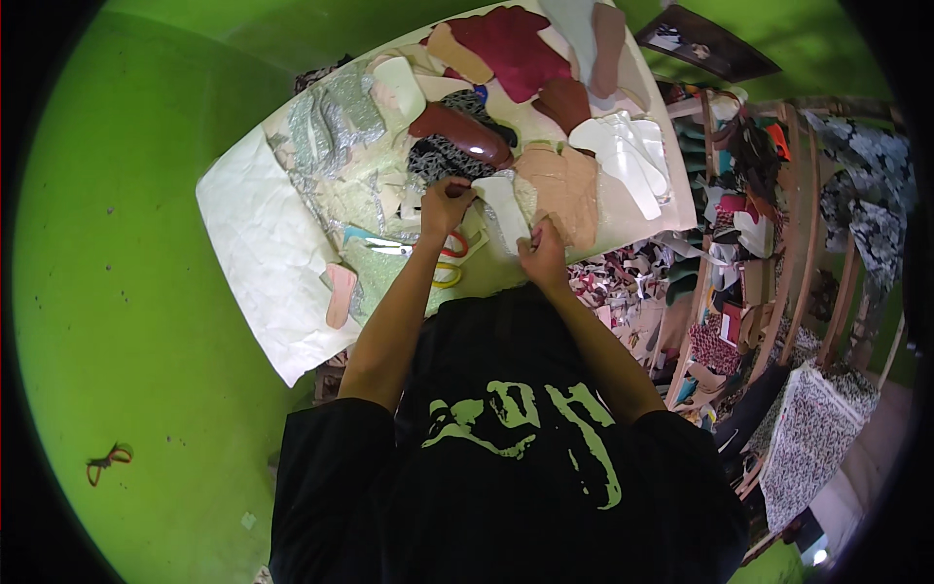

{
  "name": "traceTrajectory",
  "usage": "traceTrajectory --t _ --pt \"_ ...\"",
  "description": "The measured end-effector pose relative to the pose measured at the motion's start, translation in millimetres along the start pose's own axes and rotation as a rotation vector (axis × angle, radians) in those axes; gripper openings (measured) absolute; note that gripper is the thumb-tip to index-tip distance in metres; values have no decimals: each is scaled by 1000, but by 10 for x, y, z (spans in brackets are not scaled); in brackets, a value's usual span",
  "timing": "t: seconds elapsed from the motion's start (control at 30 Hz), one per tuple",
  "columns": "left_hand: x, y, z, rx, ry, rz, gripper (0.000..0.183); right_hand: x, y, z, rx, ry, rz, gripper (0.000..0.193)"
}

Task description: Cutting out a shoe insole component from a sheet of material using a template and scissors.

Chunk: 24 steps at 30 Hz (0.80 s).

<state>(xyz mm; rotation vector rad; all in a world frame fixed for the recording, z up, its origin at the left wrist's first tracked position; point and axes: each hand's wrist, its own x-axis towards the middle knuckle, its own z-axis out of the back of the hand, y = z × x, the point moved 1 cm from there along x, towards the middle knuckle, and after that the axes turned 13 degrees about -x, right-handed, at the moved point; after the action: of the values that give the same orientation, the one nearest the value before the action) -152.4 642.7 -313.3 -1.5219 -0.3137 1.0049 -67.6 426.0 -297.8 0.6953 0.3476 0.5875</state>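
Pinched from Two Sides

From my remote seat, I see the worktop (632,212) spread with cut material. A crumpled white sheet (268,253) covers its left side; a dark red piece (514,49) lies toward the far edge. Nearer, scissors (392,249) rest just left of centre, and a tan piece (559,190) lies to the right. Between them, near the close edge, is the white sole-shaped piece (503,209). My left hand (447,206) has its grip pinched on the upper left edge, my right hand (543,255) on the lower right.
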Motion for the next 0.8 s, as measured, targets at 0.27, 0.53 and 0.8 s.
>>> traceTrajectory --t 0.27,0.53,0.8 --pt "-761 89 1061 -300 -163 -53 19 -150 388 -91 5 98 131 24" --pt "-1775 626 2362 278 -555 -80 36 -484 1199 -813 80 402 216 19" --pt "-1948 817 2899 444 -317 -138 39 -1078 1976 -2038 69 550 33 34"
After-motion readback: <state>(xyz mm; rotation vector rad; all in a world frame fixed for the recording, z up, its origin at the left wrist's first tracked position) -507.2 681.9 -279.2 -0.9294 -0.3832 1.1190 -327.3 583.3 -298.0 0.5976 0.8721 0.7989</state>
